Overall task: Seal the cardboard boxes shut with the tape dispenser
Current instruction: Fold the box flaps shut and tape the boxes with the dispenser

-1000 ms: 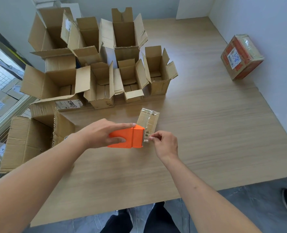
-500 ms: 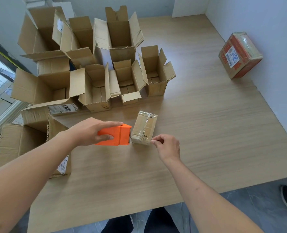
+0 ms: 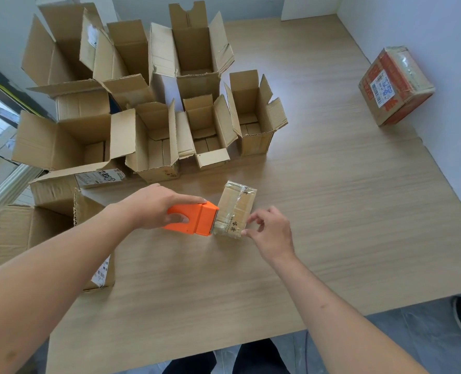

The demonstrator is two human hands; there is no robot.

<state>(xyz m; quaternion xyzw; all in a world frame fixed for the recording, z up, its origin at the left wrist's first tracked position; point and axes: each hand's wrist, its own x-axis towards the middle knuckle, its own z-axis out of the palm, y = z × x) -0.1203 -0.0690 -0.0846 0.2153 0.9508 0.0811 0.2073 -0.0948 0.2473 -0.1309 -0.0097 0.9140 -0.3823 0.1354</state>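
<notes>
The small taped box (image 3: 234, 211) lies on the table (image 3: 332, 211); the tape dispenser (image 3: 194, 217) touches its left side, open boxes (image 3: 153, 141) stand behind it.

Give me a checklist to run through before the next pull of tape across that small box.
1. Left hand grips the orange tape dispenser: ok.
2. Dispenser's front edge is against the small taped box: ok.
3. Right hand steadies the box: its fingertips are at the near corner, firm hold: cannot tell.
4. Box flaps closed under tape: ok.
5. Box lies flat on the wooden table: ok.
6. Tape is left in the dispenser: cannot tell, roll hidden.
</notes>
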